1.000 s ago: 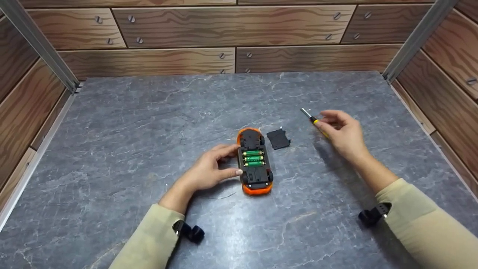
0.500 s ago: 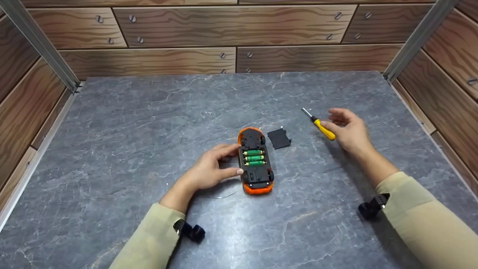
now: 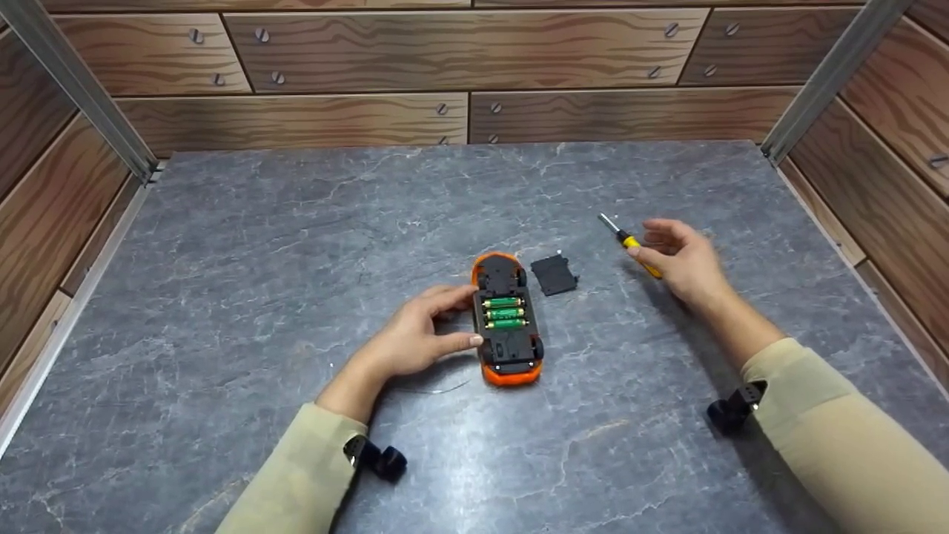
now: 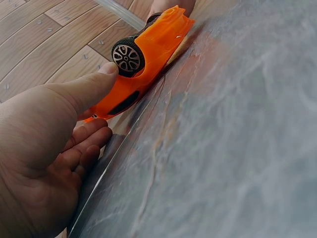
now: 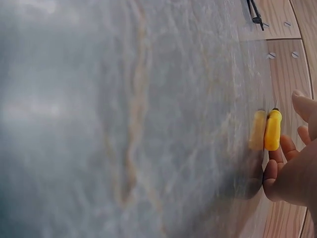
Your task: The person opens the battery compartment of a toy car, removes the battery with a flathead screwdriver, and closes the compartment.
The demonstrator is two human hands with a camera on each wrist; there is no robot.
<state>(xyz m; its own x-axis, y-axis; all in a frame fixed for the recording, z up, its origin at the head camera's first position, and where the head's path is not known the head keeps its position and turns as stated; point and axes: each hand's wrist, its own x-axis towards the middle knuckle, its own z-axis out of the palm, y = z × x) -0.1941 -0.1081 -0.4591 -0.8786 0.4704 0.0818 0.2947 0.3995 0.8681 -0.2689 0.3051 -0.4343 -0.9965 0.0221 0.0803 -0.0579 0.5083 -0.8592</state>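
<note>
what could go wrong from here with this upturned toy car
The batteries sit uncovered, so they might spill if the left hand tips the toy car. The black cover, lying loose, could get knocked aside. The screwdriver might roll if the right hand nudges it.

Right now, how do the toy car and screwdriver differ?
The toy car is orange and black; the screwdriver has a yellow handle. The car is broad, its batteries exposed; the screwdriver is slim. The car lies nearly straight, the screwdriver slantwise. Both lie on the table.
</note>
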